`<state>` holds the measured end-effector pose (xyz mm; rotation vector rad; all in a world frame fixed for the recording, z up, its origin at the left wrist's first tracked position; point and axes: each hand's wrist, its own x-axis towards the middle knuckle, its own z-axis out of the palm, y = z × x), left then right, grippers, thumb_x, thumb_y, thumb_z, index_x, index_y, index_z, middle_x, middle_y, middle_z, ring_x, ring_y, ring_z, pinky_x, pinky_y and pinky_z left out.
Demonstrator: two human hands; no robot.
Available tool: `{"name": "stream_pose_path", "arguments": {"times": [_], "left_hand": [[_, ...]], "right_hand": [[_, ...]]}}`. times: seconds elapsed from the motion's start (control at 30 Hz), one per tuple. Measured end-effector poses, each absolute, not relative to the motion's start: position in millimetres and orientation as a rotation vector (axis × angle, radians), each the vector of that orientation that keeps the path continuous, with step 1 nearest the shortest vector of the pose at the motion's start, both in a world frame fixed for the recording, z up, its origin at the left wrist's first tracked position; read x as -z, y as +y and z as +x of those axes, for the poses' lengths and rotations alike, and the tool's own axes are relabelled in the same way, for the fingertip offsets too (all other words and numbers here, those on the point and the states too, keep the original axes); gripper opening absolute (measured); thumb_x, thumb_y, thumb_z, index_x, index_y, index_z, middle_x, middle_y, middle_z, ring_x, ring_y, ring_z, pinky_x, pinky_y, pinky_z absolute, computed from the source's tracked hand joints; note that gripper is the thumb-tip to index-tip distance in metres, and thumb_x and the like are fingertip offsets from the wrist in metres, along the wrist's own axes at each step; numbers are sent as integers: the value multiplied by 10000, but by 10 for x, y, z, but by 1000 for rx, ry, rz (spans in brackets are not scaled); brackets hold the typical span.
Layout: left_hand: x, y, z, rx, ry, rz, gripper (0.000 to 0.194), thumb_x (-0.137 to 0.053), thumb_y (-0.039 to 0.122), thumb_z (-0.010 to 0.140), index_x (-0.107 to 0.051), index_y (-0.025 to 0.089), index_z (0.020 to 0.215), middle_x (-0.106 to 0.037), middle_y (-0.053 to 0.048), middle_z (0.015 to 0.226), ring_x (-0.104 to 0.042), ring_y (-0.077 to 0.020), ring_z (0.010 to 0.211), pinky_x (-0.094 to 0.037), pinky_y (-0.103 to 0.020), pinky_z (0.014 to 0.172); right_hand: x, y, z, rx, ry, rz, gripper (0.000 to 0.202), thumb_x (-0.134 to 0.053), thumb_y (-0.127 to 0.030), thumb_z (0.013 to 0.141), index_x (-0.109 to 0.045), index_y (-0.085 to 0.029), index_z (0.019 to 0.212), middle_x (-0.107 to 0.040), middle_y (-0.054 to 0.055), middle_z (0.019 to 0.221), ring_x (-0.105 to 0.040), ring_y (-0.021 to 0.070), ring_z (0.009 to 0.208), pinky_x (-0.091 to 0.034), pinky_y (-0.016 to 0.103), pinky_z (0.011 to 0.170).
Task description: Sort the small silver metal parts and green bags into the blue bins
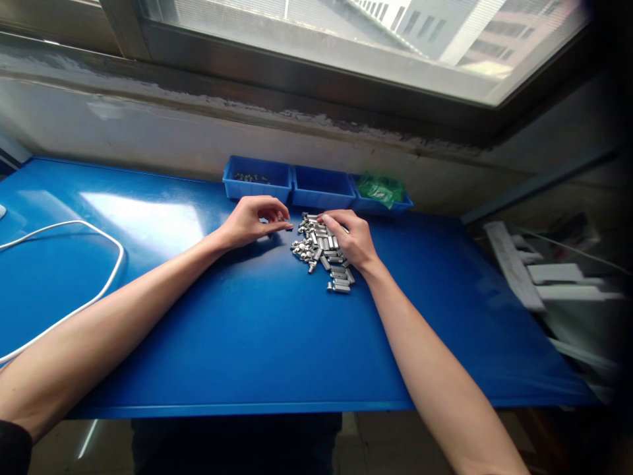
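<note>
A pile of small metal parts lies on the blue table: silvery cylinders (340,288) on the right side and short screws with round heads (302,249) on the left. At the pile's left edge, my left hand (254,221) is curled, thumb and fingers close together, with small metal bits showing at the fingertips, too small to name. My right hand (353,237) reaches over the upper right of the pile, its thumb and index finger closed near the parts. What lies under its fingers is hidden.
Behind the pile stand three blue bins: the left bin (257,191) with small metal parts, the middle bin (324,198), and the right bin (405,204) with a green plastic bag (380,189). A white cable (119,254) curves across the table's left side. A wall and window rise behind.
</note>
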<state>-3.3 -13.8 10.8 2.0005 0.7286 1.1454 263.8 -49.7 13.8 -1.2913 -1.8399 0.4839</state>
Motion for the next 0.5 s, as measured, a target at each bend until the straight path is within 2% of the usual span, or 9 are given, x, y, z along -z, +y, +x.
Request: {"name": "stream_pose_path", "arguments": {"times": [0.07, 0.13, 0.23, 0.37, 0.5], "left_hand": [[-133, -123, -39, -1187, 789, 1941, 399, -886, 518, 752, -793, 136, 824, -729, -74, 820, -637, -125, 659, -536, -239, 597], [-165, -100, -43, -1251, 866, 1863, 425, -904, 533, 719, -805, 131, 812, -746, -83, 821, -675, -143, 677, -570, -249, 616], [-202, -46, -60, -1398, 976, 1679, 432, -907, 496, 727, -814, 128, 933, -792, -102, 930, -772, -224, 855, -657, -331, 798], [-190, 39, -97, -1594, 1035, 1495, 449, -866, 414, 791, -783, 128, 1127, -790, -116, 1136, -766, -287, 1119, -617, -443, 1058], [-154, 42, -96, -1638, 1028, 1516, 459, -799, 381, 856, -746, 116, 1227, -763, -138, 1233, -731, -296, 1212, -575, -465, 1126]], "right_hand": [[-133, -497, 2640, -485, -1841, -1292, 361, -605, -557, 973, -808, -263, 921, -817, 58, 1064, -698, 285, 1129, -508, 448, 1047], [-129, -496, 2641, -484, -1840, -1293, 367, -604, -565, 972, -807, -265, 920, -817, 55, 1064, -697, 285, 1132, -508, 450, 1048], [-127, -494, 2641, -483, -1840, -1290, 366, -607, -566, 969, -807, -264, 919, -818, 55, 1062, -698, 285, 1130, -509, 453, 1046], [-126, -492, 2640, -484, -1841, -1285, 364, -609, -566, 967, -808, -265, 913, -819, 56, 1056, -701, 288, 1124, -509, 454, 1044], [-126, -492, 2640, -481, -1839, -1282, 350, -614, -545, 967, -807, -258, 918, -818, 61, 1057, -701, 288, 1123, -508, 455, 1046]]}}
